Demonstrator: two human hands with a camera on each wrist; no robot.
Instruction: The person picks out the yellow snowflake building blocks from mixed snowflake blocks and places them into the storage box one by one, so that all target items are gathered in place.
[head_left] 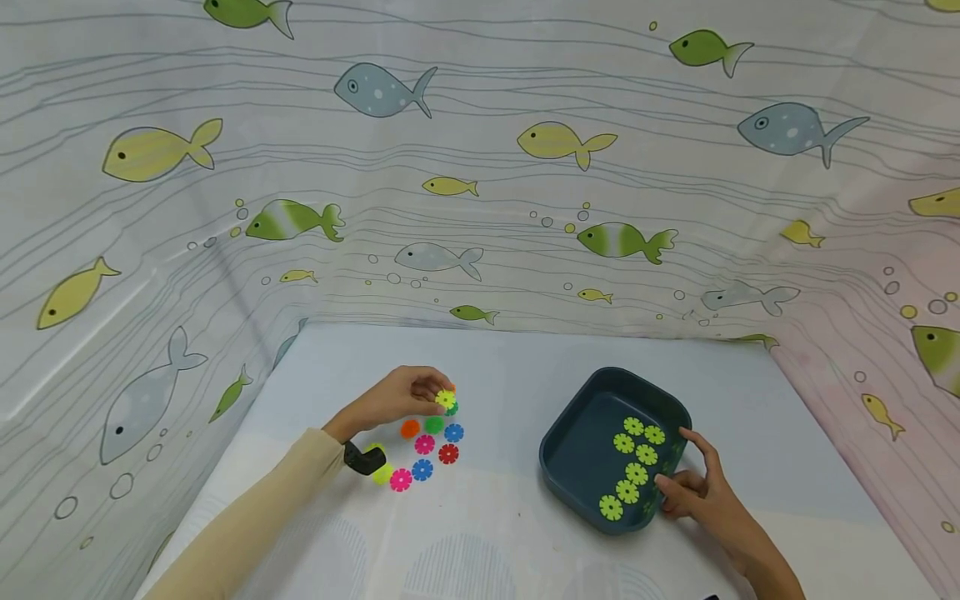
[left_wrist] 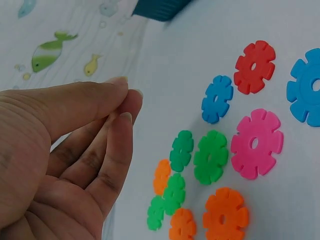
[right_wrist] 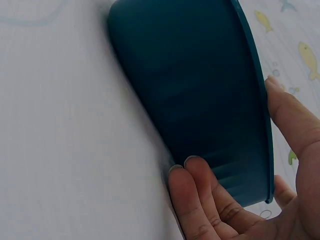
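Observation:
My left hand [head_left: 405,396] is over the far end of a group of flower-shaped plastic discs, fingertips together, pinching a yellow disc [head_left: 446,399]. In the left wrist view the thumb and fingers [left_wrist: 112,95] meet, and the disc is hidden behind them. Below lie a pink disc [left_wrist: 255,144], a red disc [left_wrist: 255,67], a blue disc [left_wrist: 217,99], a green disc [left_wrist: 211,157] and an orange disc [left_wrist: 226,215]. With fingers along its right wall and rim, my right hand [head_left: 701,487] holds a dark teal tray [head_left: 573,442]. Several yellow discs [head_left: 636,473] lie inside it.
A white table [head_left: 495,533] carries everything. Yellow discs [head_left: 382,473] lie partly behind the black wrist camera [head_left: 364,458] on the left arm. A fish-patterned curtain [head_left: 480,225] rises behind the table and along both sides.

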